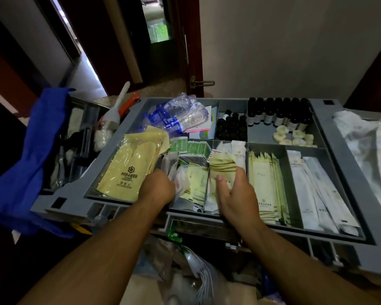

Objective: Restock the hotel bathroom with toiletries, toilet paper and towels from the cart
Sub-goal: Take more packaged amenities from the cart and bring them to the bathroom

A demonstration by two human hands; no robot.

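Note:
The grey cart tray point(207, 101) has several compartments full of toiletries. My right hand point(235, 194) holds a pale yellow-green striped sachet point(221, 166) above the middle compartment, thumb on its front. My left hand point(157, 188) reaches into the compartment of clear-wrapped packets point(180, 180); its fingers are hidden among them. Yellow packaged cloths point(130, 164) lie to its left. Long pale green sachets point(264, 183) and white sachets point(312, 190) fill the right compartments.
Dark small bottles point(279, 113), round soaps point(294, 136) and water bottles point(178, 115) sit at the tray's back. A blue cloth point(31, 155) hangs at the cart's left. White linen point(370, 146) lies on the right. An open dark door point(185, 51) stands behind.

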